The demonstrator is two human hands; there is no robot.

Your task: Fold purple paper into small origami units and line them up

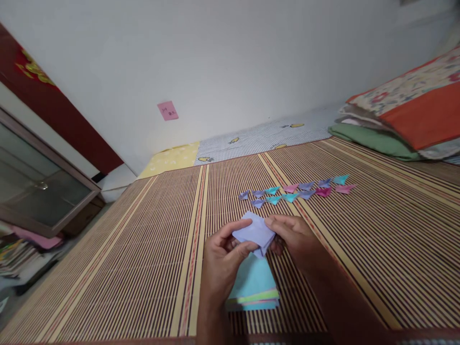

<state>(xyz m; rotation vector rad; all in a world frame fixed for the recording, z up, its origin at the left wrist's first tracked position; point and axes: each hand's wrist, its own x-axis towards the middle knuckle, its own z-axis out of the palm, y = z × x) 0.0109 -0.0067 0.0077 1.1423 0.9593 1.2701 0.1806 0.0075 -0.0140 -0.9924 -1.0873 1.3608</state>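
Note:
Between my two hands is a folded sheet of lavender origami paper (254, 230), diamond-shaped with loose layers at its lower corner. My left hand (226, 254) grips its left side, thumb at the lower edge and index finger along the top. The right side is pinched by my right hand (293, 235), the thumb on top and the other fingers partly hidden beneath. Below the held paper, a stack of square coloured paper (254, 280) lies on the mat, a light blue sheet uppermost. My left hand covers part of that stack.
Two rows of small folded paper boats (290, 197) in purple, turquoise and pink sit beyond my hands on the striped bamboo mat (161, 244). Folded bedding (406, 115) is piled at the right. A glass-doored cabinet (43, 177) stands left. A pink note (167, 110) is on the wall.

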